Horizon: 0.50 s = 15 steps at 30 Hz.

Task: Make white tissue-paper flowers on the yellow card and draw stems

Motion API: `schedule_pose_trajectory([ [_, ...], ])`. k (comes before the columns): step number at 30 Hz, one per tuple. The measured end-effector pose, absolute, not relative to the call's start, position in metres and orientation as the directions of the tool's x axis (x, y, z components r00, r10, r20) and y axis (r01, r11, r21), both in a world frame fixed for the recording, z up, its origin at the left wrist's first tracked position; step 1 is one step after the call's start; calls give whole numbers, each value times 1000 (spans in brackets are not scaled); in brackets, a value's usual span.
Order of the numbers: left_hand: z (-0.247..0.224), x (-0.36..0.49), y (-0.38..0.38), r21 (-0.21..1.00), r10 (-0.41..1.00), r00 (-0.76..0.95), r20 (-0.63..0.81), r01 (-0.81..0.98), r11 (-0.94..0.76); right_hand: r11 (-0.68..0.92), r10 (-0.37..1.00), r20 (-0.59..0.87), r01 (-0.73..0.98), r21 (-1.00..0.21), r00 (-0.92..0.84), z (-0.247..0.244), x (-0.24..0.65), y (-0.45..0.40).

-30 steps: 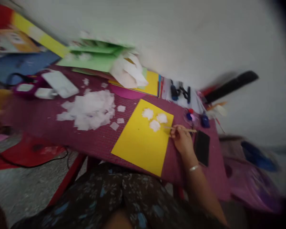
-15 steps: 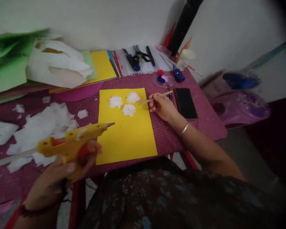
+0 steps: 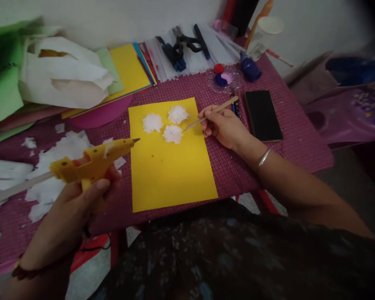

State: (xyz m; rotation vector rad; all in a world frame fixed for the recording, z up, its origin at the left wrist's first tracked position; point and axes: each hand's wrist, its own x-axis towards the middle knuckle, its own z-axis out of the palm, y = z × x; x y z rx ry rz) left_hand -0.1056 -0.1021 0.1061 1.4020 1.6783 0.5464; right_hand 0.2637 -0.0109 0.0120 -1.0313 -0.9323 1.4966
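Note:
My left hand (image 3: 87,196) is wrapped round the handle of a yellow hot glue gun (image 3: 93,160), a glue stick jutting from its rear. The metal nozzle points right, over the left edge of a yellow paper sheet (image 3: 171,175). Three white ruffled paper flowers (image 3: 173,134) lie grouped on the sheet's upper part. Between the fingers of my right hand (image 3: 220,125) is a thin wooden stick (image 3: 223,106), pinched at a slant. Its pointed tip is by the right side of the lowest flower; I cannot tell whether they touch.
White paper scraps (image 3: 62,154) lie at the left. A black phone-like slab (image 3: 263,115) rests right of my right hand. Behind are scissors (image 3: 184,41), a paint dish (image 3: 223,79), a blue bottle (image 3: 250,68), coloured papers (image 3: 125,62) and a crumpled white sheet (image 3: 65,79).
The view has shifted and come closer. The glue gun's nozzle has moved back toward the sheet's left edge. The wooden stick's tip is now nearer the lowest flower.

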Motion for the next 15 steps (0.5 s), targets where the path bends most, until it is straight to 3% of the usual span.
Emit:
schedule_pose_trajectory([
  [7,116,-75,-99,660,835,-28,-549,599,454,-171,984,-154,-261,-950,-86,17,264,-14],
  [15,101,-78,-93,742,780,172,-602,482,466,-192,979,-169,-251,-949,-112,22,265,-18],
])
